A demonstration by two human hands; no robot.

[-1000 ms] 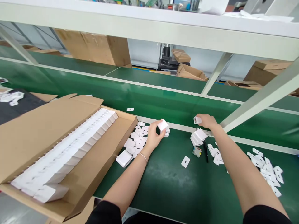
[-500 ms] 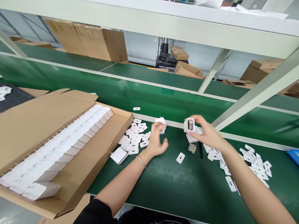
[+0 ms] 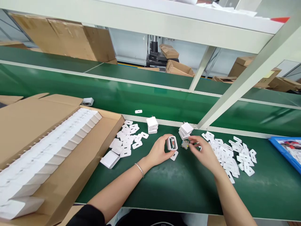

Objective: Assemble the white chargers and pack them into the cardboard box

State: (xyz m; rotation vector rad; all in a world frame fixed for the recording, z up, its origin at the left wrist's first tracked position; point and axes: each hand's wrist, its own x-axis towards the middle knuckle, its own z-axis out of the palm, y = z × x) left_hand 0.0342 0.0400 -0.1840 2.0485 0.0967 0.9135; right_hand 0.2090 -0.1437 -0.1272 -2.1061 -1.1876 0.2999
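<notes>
On the green workbench (image 3: 188, 191), right of the open carton (image 3: 94, 147), the left hand (image 3: 158, 150) grips a white housing (image 3: 172, 143), while farther right of that carton the right hand (image 3: 205, 154) sits beside a circuit board (image 3: 185, 144), its grip indeterminable from here.

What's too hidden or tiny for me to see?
In the head view:
- Left hand: some fingertips, hidden behind the white casing.
- Circuit board: its parts, too small.
- Cardboard box: cut off by the left edge.
- Blue-rimmed thing: cut off by the right edge.
</notes>
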